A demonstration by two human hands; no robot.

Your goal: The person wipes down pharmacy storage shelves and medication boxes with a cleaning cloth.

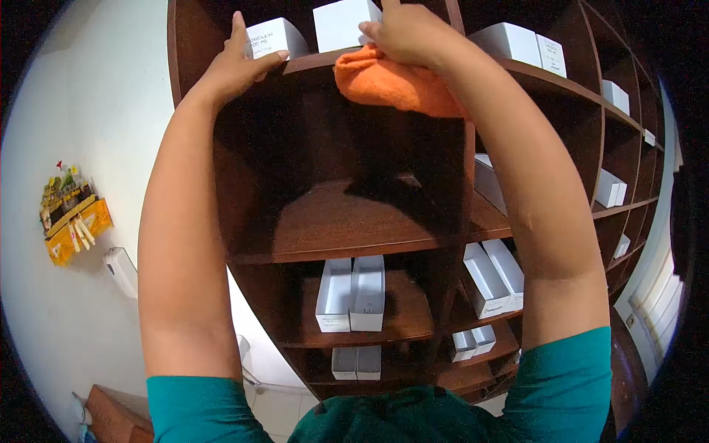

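Both arms reach up to a high shelf of a dark brown wooden shelving unit (pixel 347 221). My right hand (pixel 406 33) is closed on a bunched orange cloth (pixel 391 81), pressed against the front edge of the top shelf. My left hand (pixel 240 63) lies flat against a small white box (pixel 275 37) with black print, fingers extended, thumb along the shelf edge. A second, plain white box (pixel 341 23) stands between the two hands, just behind the cloth.
The compartment below the hands holds nothing visible. Lower shelves carry pairs of white boxes (pixel 351 294) and more to the right (pixel 495 269). Other white boxes (pixel 521 44) sit on the right-hand shelves. On the white wall at left hangs a yellow shelf with small items (pixel 72 214).
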